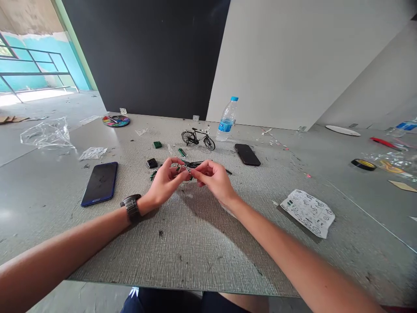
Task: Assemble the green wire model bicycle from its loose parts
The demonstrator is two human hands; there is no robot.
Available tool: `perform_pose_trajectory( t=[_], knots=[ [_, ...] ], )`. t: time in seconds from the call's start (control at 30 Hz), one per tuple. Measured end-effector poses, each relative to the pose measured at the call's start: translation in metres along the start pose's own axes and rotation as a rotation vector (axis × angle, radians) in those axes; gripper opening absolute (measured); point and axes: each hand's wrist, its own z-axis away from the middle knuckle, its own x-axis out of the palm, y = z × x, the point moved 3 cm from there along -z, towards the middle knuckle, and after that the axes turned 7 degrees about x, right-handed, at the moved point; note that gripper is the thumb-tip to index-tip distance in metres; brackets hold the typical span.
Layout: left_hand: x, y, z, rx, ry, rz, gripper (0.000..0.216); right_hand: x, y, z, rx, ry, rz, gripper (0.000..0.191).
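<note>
My left hand, with a dark watch on its wrist, and my right hand meet above the grey table. Both pinch a small dark metal model part between their fingertips. The part is mostly hidden by the fingers. Just behind the hands lie small black and green pieces: a black block, a green bar and a green block. A finished black model bicycle stands upright farther back.
A blue phone lies left, a black phone right of the bicycle. A water bottle stands behind. A printed instruction sheet lies right. Plastic wrap, a colourful disc, tape roll.
</note>
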Motion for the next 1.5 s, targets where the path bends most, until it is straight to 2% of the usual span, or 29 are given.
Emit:
perform_pose_trajectory(
  t=[0.37,0.57,0.7,0.9,1.07,1.17,1.3,1.5],
  knots=[
    [0.001,-0.005,-0.004,-0.021,0.033,0.065,0.029,-0.002,-0.009,0.002,-0.071,0.027,0.089,0.027],
    [0.003,-0.002,-0.002,-0.022,0.038,0.128,0.03,0.0,-0.002,0.0,0.04,-0.015,-0.005,0.031],
    [0.005,0.001,-0.001,0.017,-0.018,0.192,0.027,0.002,0.0,0.001,0.15,-0.013,-0.109,0.033],
    [0.002,0.004,0.0,0.041,-0.053,0.007,0.03,0.005,-0.001,0.002,0.194,-0.078,-0.229,0.034],
    [0.003,0.006,-0.001,0.067,-0.072,-0.005,0.03,0.007,0.0,0.002,0.222,-0.149,-0.325,0.035],
    [0.003,0.007,-0.002,0.082,-0.034,-0.027,0.028,0.003,0.0,0.0,0.196,-0.107,-0.293,0.038],
    [0.001,0.003,-0.004,0.006,0.015,-0.033,0.028,-0.003,0.002,-0.004,0.13,-0.056,-0.174,0.041],
    [0.001,0.001,-0.005,-0.03,0.029,-0.008,0.025,-0.006,0.003,-0.005,0.08,-0.048,-0.049,0.038]
  ],
)
